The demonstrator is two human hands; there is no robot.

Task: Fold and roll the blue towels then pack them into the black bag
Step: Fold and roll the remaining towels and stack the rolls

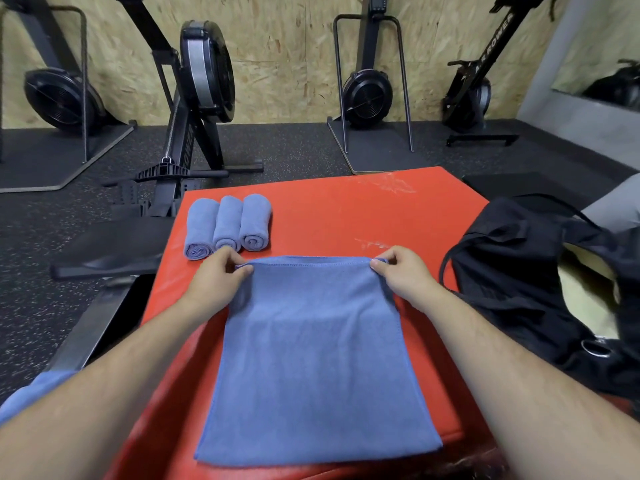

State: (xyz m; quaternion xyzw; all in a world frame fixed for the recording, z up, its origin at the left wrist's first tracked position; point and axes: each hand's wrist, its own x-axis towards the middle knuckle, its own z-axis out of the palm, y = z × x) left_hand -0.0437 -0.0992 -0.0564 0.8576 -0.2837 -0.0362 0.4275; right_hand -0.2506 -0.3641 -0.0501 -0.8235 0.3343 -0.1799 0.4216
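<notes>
Red pad (346, 216) holds a flat blue towel (311, 358), folded double, smooth, far edge stitched. Black bag (512, 271) slumps open at right. Three rolled towels (227, 225) touch side by side, far-left. Left hand (221, 275) and right hand (401, 271) pinch the flat towel's far corners.

1. Seen from the head camera, both of the person's arms are bare along all of their visible length, down to the fingertips.
2. The left forearm (121, 368) is uncovered. At its near end, in the lower left corner, lies a patch of blue cloth (31, 396). Whether this is a short sleeve cannot be told.
3. The right forearm (519, 368) is likewise uncovered, with fine hair showing along its upper side.
4. The left hand (221, 278) and the right hand (401, 271) are both bare, as are the wrists behind them.
</notes>
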